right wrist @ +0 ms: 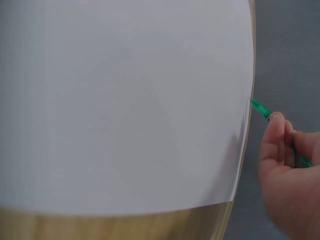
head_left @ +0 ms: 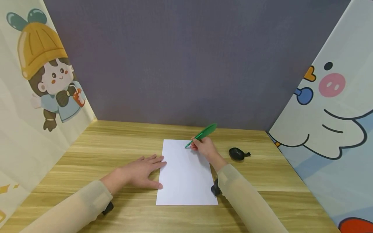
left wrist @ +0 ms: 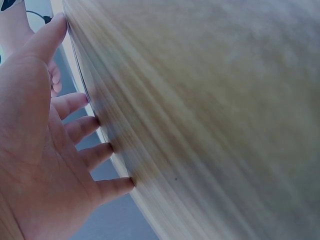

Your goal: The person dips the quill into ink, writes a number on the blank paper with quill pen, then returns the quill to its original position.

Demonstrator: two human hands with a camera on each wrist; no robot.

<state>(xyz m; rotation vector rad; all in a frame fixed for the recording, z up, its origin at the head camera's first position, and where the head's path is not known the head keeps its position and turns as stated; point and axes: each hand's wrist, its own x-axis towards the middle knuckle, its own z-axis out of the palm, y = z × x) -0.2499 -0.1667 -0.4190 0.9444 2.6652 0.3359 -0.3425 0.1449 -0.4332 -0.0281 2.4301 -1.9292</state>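
Observation:
A blank white sheet of paper (head_left: pixel 186 178) lies upright on the wooden table in the head view. My right hand (head_left: pixel 206 148) pinches a green feather-shaped pen (head_left: pixel 206 131) over the top part of the sheet. In the right wrist view the tip of the pen (right wrist: pixel 261 108) meets the paper (right wrist: pixel 125 110) near its far edge, and the curled fingers cover the middle of the barrel. My left hand (head_left: pixel 142 171) is spread palm down at the left edge, with its thumb and some fingertips on the paper. Spread fingers of the left hand (left wrist: pixel 55 145) also show in the left wrist view.
Right of the sheet sits a small black rounded object (head_left: pixel 236 154) with a short tail. The wooden table (head_left: pixel 116 142) ends at a dark grey panel (head_left: pixel 180 64) behind. Cartoon-printed sheets stand at left (head_left: pixel 17 106) and right (head_left: pixel 344 136).

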